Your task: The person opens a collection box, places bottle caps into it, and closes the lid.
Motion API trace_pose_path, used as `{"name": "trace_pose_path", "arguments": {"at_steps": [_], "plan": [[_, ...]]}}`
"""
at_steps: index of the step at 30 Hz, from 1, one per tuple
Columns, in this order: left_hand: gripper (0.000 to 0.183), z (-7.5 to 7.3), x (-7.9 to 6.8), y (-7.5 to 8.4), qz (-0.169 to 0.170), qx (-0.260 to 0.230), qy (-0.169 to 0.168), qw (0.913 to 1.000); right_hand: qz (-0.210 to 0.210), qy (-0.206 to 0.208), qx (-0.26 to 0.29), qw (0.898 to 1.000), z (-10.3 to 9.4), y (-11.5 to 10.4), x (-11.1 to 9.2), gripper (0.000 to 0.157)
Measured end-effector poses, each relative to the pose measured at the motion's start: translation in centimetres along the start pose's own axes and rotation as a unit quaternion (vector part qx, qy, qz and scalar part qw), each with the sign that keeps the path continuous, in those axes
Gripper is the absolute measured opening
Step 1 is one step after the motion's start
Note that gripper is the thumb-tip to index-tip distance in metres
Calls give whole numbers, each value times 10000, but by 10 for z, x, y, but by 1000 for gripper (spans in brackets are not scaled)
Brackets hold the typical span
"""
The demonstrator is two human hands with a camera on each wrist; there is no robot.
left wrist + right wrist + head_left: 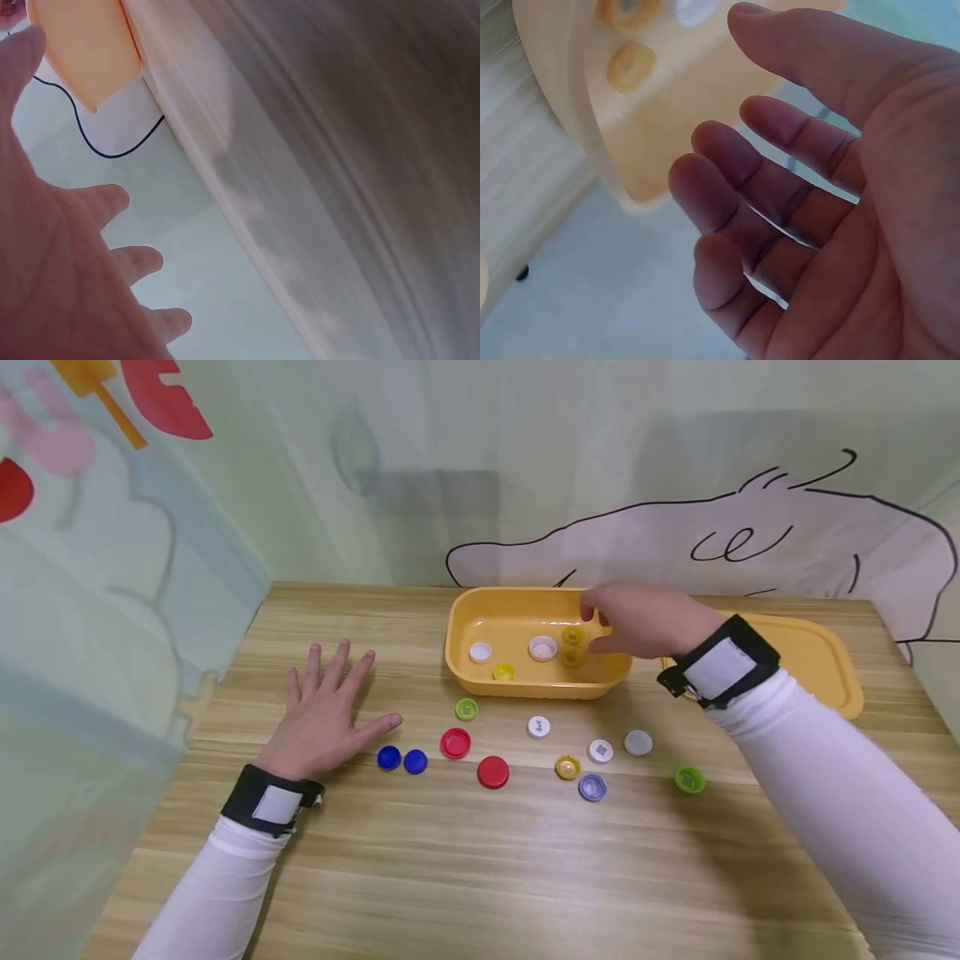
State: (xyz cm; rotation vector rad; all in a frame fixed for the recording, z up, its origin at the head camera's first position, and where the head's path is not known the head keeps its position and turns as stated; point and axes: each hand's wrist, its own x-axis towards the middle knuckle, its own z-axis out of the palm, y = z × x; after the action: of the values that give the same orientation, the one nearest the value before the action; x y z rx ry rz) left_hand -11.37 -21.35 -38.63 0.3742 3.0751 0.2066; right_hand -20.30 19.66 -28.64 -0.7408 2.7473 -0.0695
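My right hand (648,620) is over the right end of an orange plastic container (517,688). Its fingers are loosely bent and hold nothing, as the right wrist view confirms. Inside the container lie a small white cap (480,652), a larger white cap (542,648) and several yellow caps (503,672). With fingers spread, my left hand (318,722) rests at the left of the wooden table. Near its thumb are two blue caps (416,762). In the left wrist view, the left palm (52,277) shows, with nothing in it.
Loose caps lie in front of the container: a red cap (492,772), a red-rimmed cap (456,743), green caps (689,780), white caps (638,742), a gold cap (567,767) and a pale blue cap (592,787). An orange lid (836,681) lies right, partly behind the right forearm.
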Motion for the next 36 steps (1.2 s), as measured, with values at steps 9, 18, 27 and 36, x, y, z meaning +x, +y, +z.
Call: {"name": "trace_pose_path", "arguments": {"at_steps": [9, 18, 27, 36], "plan": [[104, -2, 1, -1, 32, -11, 42, 10000, 15, 644, -113, 9979, 6, 18, -72, 44], [105, -1, 2, 1, 27, -22, 40, 10000, 48, 282, 177, 9994, 52, 28, -122, 49], [105, -1, 3, 2, 38, -10, 49, 10000, -674, 346, 249, 9968, 98, 23, -144, 42], [105, 0, 2, 2, 22, 7, 36, 10000, -928, 422, 429, 9939, 117, 21, -145, 37]]}}
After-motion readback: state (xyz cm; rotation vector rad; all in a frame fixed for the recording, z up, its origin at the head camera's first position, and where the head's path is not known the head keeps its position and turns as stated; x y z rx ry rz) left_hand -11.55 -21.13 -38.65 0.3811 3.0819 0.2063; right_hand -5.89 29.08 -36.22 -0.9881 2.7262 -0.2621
